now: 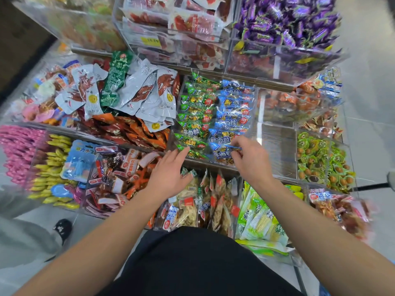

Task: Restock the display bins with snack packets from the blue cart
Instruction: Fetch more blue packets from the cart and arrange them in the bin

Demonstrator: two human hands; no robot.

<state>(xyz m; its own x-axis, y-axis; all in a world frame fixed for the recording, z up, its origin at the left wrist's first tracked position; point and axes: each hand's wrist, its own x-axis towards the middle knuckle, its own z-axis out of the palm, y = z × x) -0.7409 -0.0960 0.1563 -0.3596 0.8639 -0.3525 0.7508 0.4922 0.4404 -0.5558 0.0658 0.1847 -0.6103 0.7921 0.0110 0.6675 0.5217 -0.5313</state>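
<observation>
Right hand [251,161] pinches a blue packet [224,149]; left hand [171,174] beside green packets [190,144]

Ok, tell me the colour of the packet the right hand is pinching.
Blue packet, seen in the head view, pinched by the right hand.

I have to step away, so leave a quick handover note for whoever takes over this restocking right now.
Left hand: open, fingertips at the green packets.
Right hand: pinching a blue packet at the near end of the blue packets.
Both rows share one clear bin and look well filled.
The bin to the right looks nearly bare; the blue cart is not in view.
</observation>
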